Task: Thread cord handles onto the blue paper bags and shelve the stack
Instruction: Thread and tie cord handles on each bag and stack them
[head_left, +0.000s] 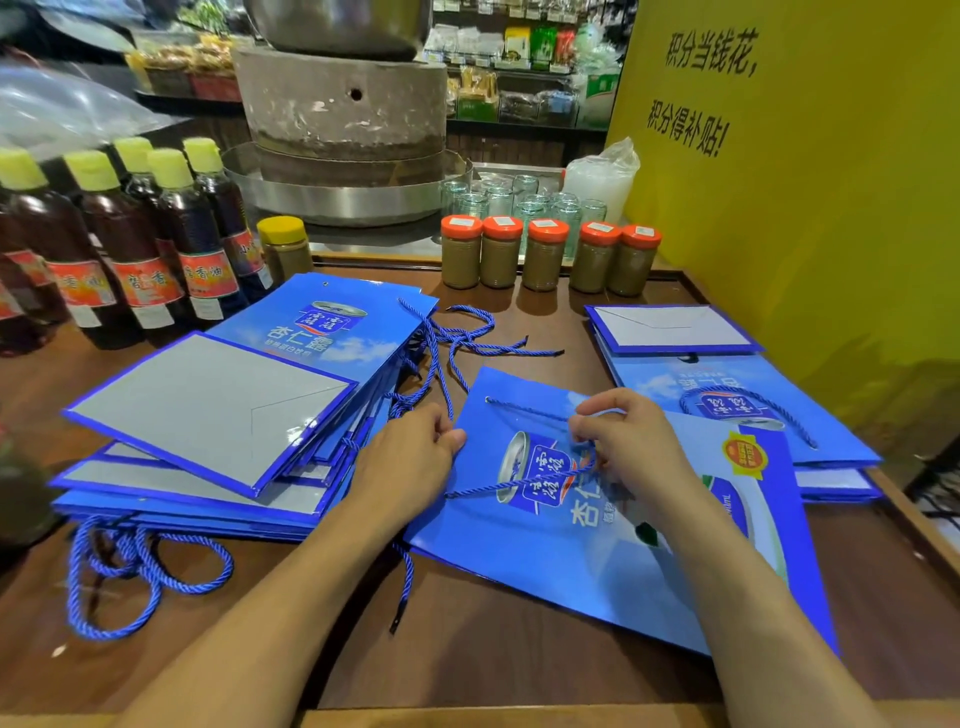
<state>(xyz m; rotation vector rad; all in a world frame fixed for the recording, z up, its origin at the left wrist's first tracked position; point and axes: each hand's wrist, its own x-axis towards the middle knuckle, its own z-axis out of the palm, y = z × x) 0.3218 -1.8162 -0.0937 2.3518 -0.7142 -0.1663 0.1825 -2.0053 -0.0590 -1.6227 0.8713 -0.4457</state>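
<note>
**Cord going onto centre bag**

Table carries all of it. Big stack sits left of the bag, which lies flat and skewed. Small stack is right of the bag. Bottles are far left of the bag, jars behind it. Left hand has its fingers curled, clamped on the bag's left edge. Right hand, over the bag's top, has thumb and fingers pinched together on the cord. Loose cords lie just behind the bag.

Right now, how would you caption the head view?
Left hand grips a flat blue bag; right hand pinches its blue cord.
</note>
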